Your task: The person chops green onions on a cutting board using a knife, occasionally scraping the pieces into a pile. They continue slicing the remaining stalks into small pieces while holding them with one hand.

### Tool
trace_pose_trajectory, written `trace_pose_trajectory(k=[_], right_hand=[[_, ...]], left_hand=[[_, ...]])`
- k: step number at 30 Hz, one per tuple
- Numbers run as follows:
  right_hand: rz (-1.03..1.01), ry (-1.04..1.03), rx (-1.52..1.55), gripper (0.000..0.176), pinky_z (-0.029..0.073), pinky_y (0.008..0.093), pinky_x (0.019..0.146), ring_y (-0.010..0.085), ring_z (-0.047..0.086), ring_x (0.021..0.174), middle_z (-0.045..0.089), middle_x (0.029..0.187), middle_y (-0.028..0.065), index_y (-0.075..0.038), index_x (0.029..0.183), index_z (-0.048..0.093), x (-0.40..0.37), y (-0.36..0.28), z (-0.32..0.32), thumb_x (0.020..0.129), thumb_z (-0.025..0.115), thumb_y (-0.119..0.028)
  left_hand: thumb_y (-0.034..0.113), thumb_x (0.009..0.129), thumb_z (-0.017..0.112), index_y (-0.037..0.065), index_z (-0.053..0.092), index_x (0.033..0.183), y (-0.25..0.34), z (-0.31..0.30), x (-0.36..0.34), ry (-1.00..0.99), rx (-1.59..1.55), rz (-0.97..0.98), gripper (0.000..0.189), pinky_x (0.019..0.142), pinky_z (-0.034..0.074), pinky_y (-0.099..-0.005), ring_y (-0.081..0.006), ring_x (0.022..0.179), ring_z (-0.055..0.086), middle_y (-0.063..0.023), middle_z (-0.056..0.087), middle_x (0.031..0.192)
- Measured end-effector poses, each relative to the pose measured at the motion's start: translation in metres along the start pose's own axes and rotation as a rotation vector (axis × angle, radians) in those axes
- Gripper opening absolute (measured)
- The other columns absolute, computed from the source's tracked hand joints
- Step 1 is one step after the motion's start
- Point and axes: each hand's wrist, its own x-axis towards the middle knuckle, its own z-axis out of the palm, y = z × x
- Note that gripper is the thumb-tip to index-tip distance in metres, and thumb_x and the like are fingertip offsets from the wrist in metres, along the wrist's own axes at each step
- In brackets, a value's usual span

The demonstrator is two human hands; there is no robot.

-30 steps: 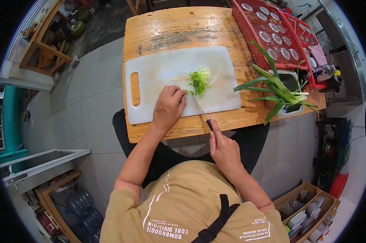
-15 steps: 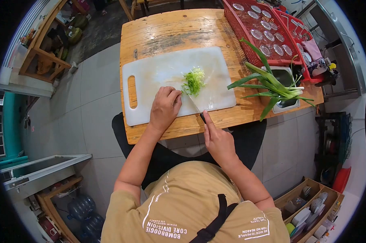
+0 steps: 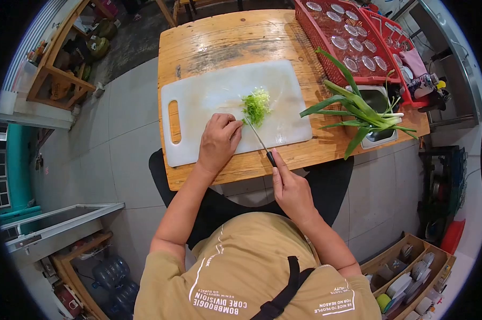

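A white cutting board lies on the wooden table, with a pile of chopped green onion right of its middle. My left hand rests on the board just left of the pile, its fingers closed on a short piece of green onion that is mostly hidden. My right hand grips the black handle of a knife at the board's front edge. The blade slants up and left, its tip beside my left fingertips and the pile.
Whole green onions lie across a metal container on the table's right side. Behind it stand a red crate of glasses and a second red basket. The wooden table extends behind the board.
The knife and my right hand have shifted slightly right and down, and the blade shows more clearly. My left hand stays at nearly the same spot.
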Motion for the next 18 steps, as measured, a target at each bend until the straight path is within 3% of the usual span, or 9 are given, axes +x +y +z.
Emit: trace_pose_trajectory(k=[18], right_hand=[[-0.003, -0.042, -0.081, 0.063, 0.058, 0.0502, 0.059, 0.0375, 0.069, 0.06, 0.069, 0.072, 0.0161, -0.013, 0.171, 0.046, -0.001, -0.013, 0.004, 0.111, 0.064, -0.018]], left_hand=[[0.0, 0.088, 0.082, 0.001, 0.08, 0.104, 0.002, 0.002, 0.0, -0.019, 0.016, -0.01, 0.016, 0.089, 0.059, -0.0425, -0.0317, 0.102, 0.067, -0.0117, 0.072, 0.105]])
